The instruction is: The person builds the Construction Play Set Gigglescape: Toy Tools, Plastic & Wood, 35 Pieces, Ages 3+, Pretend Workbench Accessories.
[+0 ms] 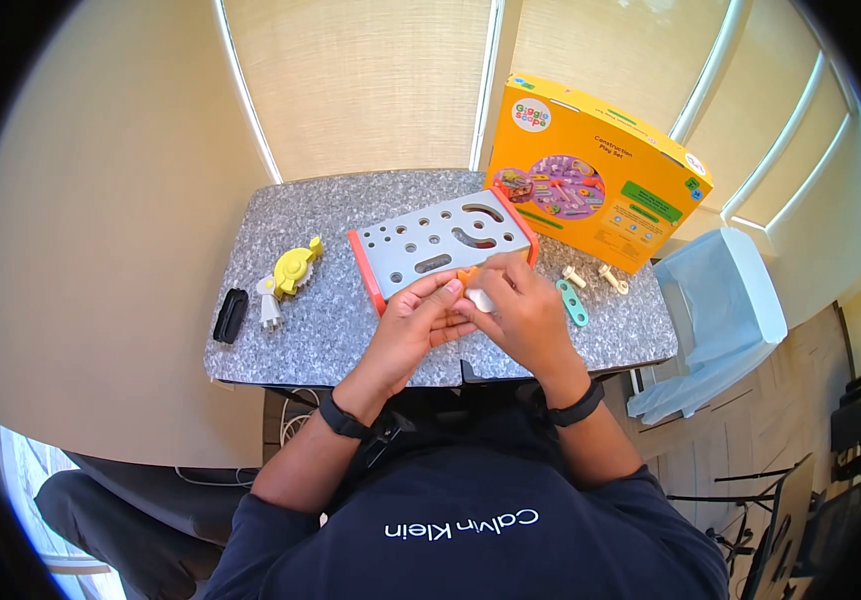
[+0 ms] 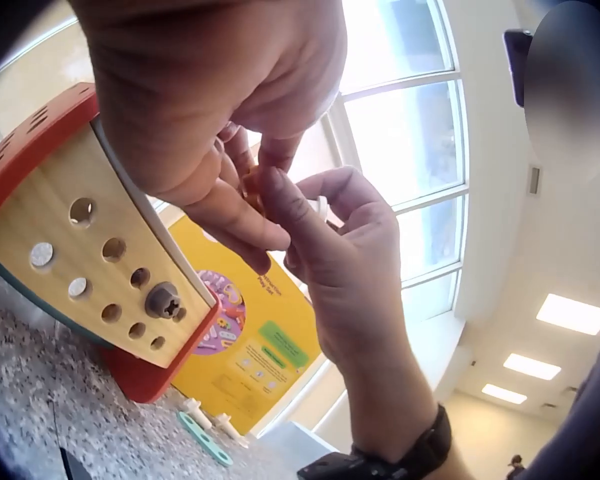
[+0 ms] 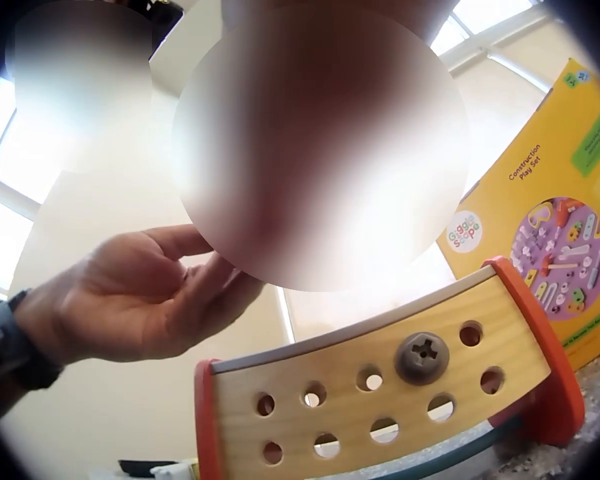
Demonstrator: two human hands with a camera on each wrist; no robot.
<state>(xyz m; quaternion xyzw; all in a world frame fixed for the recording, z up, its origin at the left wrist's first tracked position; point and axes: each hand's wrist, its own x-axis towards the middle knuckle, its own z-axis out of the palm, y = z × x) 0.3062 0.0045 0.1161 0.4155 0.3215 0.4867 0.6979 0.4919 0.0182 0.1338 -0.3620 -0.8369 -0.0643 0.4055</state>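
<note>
Above the table's front edge, close to the toy bench [image 1: 421, 240], both hands meet at a small orange piece [image 1: 467, 276] and a white piece [image 1: 481, 299]. The left hand [image 1: 413, 328] pinches the orange piece between thumb and fingers. Curled fingers of the right hand [image 1: 529, 318] hold the white piece. In the left wrist view the right hand [image 2: 345, 255] touches the left hand's [image 2: 220, 100] fingertips, with a bit of orange [image 2: 251, 182] between them. Fingers cover most of both pieces. A grey screw head [image 3: 422, 358] sits in the bench's wooden side.
Behind the bench on the right stands a yellow box [image 1: 601, 175]. A green strip [image 1: 572, 303] and cream bolts [image 1: 613, 279] lie right of the hands. Further left are a yellow toy part [image 1: 294, 270], a white piece [image 1: 270, 306] and a black piece [image 1: 231, 316]. A bluish bin [image 1: 721, 300] stands beside the table.
</note>
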